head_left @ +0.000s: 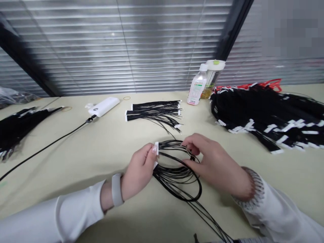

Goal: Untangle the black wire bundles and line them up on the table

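Observation:
My left hand (140, 171) is closed on the white connector end of a black wire harness (174, 172). The harness bends round in a loop to the right, and several loose wires trail down to the lower right edge. A second white end shows just under my left fingers. My right hand (210, 162) curves round the far side of the loop, thumb and fingers bent about the wires; what lies between its fingertips is partly hidden. Beyond the hands lie several flat black wire harnesses (154, 113) with white connectors.
At the right is a big heap of black harnesses (263, 111) with red bands behind it. More harnesses (22, 130) lie at the left. A white power bank (106, 106) has a black cable (53, 143) attached. A drink bottle (197, 86) and a lidded cup (214, 79) stand by the blinds.

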{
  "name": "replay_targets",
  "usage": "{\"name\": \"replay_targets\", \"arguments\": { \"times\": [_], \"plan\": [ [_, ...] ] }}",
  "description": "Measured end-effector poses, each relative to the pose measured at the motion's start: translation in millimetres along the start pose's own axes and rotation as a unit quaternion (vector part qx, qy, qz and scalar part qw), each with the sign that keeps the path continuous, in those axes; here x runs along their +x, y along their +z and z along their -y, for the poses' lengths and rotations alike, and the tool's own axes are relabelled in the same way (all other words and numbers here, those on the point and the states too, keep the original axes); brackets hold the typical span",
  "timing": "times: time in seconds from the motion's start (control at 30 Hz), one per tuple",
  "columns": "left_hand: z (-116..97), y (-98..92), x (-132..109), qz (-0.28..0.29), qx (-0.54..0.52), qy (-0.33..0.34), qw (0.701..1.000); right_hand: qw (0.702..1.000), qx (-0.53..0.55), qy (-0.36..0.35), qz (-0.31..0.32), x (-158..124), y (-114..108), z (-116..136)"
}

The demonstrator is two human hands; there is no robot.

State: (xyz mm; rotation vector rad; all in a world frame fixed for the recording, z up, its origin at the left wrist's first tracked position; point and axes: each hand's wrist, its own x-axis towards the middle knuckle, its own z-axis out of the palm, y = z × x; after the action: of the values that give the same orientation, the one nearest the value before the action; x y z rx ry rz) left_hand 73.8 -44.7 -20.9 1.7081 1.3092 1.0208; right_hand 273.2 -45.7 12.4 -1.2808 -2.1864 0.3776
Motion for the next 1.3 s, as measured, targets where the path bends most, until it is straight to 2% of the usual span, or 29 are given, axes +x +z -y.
{"name": "replay_targets", "arguments": {
  "times": [0.07, 0.13, 0.2, 0.33, 0.43, 0.53, 0.7, 0.8, 1.0, 1.3],
  "plan": [
    [0, 0.4, 1, -0.026, -0.002, -0.009, 1.0, 0.999, -0.013, -0.026, -0.045, -1, -4, 2],
    [0, 0.8, 2, -0.042, -0.004, -0.013, 0.999, 0.997, -0.017, -0.056, -0.056, -3, -6, 6],
    [-1, 1.1, 3, -0.05, -0.008, -0.016, 0.999, 0.997, -0.007, -0.07, -0.003, -5, -6, 9],
    [-1, 1.2, 3, -0.059, -0.011, -0.023, 0.998, 0.981, 0.034, -0.048, 0.186, -6, -1, 10],
    [0, 1.0, 3, -0.062, -0.016, -0.036, 0.997, 0.971, 0.052, -0.028, 0.233, -6, 5, 8],
    [2, 1.0, 3, -0.068, -0.017, -0.037, 0.997, 0.973, 0.074, -0.002, 0.219, -6, 11, 8],
    [4, 1.8, 1, -0.076, -0.017, -0.015, 0.997, 0.959, 0.188, -0.028, 0.212, -5, 21, 12],
    [2, 2.2, -1, -0.077, -0.018, 0.002, 0.997, 0.955, 0.211, -0.027, 0.208, -5, 28, 14],
    [0, 2.8, -2, -0.068, -0.024, 0.014, 0.997, 0.968, 0.168, -0.015, 0.186, -7, 37, 15],
    [0, 1.7, -1, -0.06, -0.013, 0.007, 0.998, 0.981, 0.093, 0.007, 0.173, -7, 30, 25]
  ]
}}
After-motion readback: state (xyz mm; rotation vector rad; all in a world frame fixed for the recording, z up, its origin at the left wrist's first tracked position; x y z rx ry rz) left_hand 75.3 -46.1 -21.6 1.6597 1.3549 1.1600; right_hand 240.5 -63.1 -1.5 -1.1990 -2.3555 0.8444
